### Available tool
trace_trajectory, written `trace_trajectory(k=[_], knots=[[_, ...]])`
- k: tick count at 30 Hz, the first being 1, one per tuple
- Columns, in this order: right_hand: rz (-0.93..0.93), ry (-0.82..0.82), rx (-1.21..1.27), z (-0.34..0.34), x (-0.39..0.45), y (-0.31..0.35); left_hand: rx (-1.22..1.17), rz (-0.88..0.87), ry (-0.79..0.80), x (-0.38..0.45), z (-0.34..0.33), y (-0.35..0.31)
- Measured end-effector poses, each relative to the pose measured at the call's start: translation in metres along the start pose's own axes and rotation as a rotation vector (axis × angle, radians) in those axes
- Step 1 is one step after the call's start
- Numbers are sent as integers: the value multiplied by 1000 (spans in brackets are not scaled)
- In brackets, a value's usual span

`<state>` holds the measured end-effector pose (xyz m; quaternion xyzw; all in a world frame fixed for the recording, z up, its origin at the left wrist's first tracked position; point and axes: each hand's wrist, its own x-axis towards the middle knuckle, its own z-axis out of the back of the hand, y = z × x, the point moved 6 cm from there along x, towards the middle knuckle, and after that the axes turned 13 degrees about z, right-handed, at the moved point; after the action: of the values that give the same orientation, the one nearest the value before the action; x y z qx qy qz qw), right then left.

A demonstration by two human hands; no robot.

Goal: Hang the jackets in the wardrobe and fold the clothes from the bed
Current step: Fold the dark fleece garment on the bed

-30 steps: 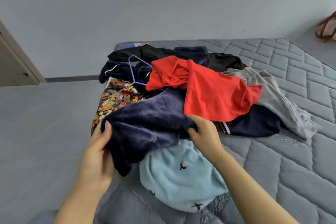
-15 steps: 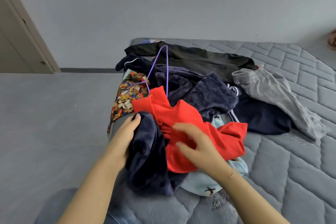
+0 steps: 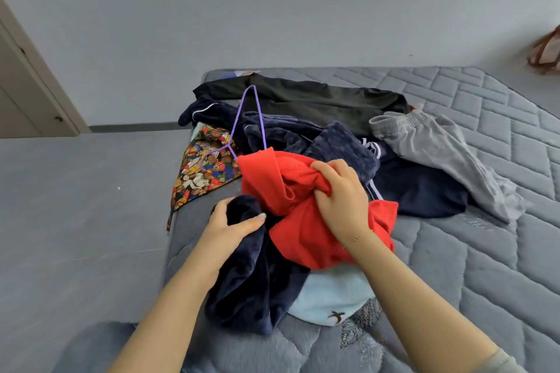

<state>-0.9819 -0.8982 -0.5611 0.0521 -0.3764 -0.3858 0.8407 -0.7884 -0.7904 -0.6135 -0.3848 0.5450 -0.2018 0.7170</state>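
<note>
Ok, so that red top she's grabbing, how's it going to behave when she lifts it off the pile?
Probably floppy: the red top bunches into folds in the right hand. Likely light, since the cloth looks thin. It may drag the purple hanger, whose lower end disappears behind it.

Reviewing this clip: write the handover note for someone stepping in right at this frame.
Left hand grips the dark navy fleece garment at the bed's near corner. Right hand grips the bunched red garment.
Under them lies a light blue piece; behind, the pile: purple hanger, black jacket, grey trousers, bear-print cloth.
Done: nothing folded or hung in view.
Left: separate the pieces, fold the clothes, hang the jackets.
</note>
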Motion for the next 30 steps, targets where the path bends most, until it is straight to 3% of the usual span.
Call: trace_trajectory(k=[4,7,10,12,14,17,20,22,27,30], knots=[[-175,-288,-99,78,-8,-44,367,-85,-85,4,-33,-11],[-298,-344,-280,126,-21,-84,532,-135,-168,4,-47,-13],[-533,-49,-461,136,-40,-128,599,-90,-200,6,-50,-11],[-591,162,-439,117,-53,-134,777,-38,-274,5,-50,-9],[-470,274,-324,84,-60,-117,1010,-68,-396,0,-52,-13],[-248,358,-92,34,-62,-77,1194,-262,-513,-8,-62,-22],[-195,256,77,16,-44,-55,1097,-352,-446,-3,-69,-24],[-100,241,118,9,-17,-42,1118,-305,-369,7,-72,-15],[341,574,73,-51,54,12,1137,-286,-387,42,-62,4],[514,810,-110,-103,60,29,1083,-321,-448,52,-57,5]])
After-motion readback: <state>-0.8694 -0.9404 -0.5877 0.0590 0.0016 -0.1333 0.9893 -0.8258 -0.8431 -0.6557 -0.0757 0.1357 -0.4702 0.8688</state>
